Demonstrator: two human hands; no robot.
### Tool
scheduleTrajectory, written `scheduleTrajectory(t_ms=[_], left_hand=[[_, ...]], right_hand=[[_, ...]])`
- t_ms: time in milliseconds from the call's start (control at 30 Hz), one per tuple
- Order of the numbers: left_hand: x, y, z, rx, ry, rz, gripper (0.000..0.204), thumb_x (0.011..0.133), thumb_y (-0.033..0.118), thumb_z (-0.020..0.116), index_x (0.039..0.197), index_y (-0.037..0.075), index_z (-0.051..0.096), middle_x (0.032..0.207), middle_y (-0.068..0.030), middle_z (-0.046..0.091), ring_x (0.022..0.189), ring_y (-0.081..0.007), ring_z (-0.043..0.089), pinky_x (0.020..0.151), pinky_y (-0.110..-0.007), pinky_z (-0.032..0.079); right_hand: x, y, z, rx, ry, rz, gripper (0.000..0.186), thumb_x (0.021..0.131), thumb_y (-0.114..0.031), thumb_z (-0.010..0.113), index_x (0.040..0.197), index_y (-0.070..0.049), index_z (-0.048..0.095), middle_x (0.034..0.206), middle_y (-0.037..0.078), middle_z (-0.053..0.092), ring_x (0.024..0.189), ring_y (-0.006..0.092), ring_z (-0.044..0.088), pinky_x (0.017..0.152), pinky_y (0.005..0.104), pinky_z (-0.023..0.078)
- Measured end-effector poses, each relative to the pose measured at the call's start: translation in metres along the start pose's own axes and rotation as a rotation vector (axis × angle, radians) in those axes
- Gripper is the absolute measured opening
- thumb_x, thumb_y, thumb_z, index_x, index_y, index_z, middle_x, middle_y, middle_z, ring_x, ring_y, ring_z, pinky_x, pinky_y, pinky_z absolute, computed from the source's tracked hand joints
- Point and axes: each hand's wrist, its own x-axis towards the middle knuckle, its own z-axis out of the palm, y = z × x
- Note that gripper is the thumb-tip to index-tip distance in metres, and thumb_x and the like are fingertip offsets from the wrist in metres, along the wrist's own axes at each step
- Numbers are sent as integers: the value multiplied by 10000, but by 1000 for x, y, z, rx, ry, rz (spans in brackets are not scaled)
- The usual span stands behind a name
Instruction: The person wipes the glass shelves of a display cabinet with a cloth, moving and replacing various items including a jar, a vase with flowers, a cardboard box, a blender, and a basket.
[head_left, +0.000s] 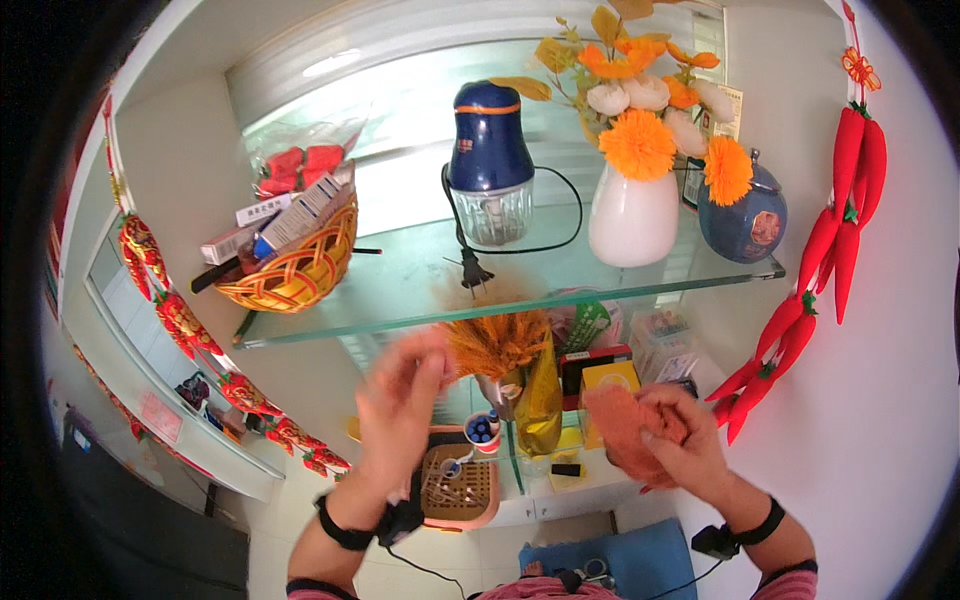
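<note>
The fingers of the right hand [690, 440] grip a bunched orange-brown cloth [615, 425] below and in front of the upper glass shelf [400, 285], while those of the left hand [400, 395], blurred, stand loosely curled and partly open with nothing visible in them. The step appears to be handling the cloth; the next move calls for care around the loose black cord [572, 225]. The shelf bears a woven basket [315, 270], chopper [490, 140] and white vase [632, 225]; beyond hang red pepper ornaments [850, 165], above pale floor tiles [285, 545].
</note>
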Motion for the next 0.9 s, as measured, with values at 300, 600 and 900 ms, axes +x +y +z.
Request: scheduleTrajectory(t_ms=[300,600,900], left_hand=[[162,13,12,474,184,63,1172,590,347,847,1423,-17,107,1379,-308,286,1277,-375,338,995,-438,363],[216,1,29,453,58,2,1345,429,514,872,1379,-90,136,1314,-295,342,1207,-351,430,986,-388,405],[218,-5,45,307,91,98,929,475,317,864,1189,-53,398,1044,-165,560,927,-247,593,820,-332,500]], right_hand=[[137,-84,7,-463,57,-659,279,720,-72,614,995,-27,593,1140,161,554,920,294,603,797,341,485],[191,-80,21,-1325,-43,-383,179,698,-194,645,803,-49,655,1018,165,593,733,271,638,619,380,509],[180,-68,-8,-1368,-82,-357,212,674,-184,650,805,-24,603,813,121,584,732,293,621,609,386,510]])
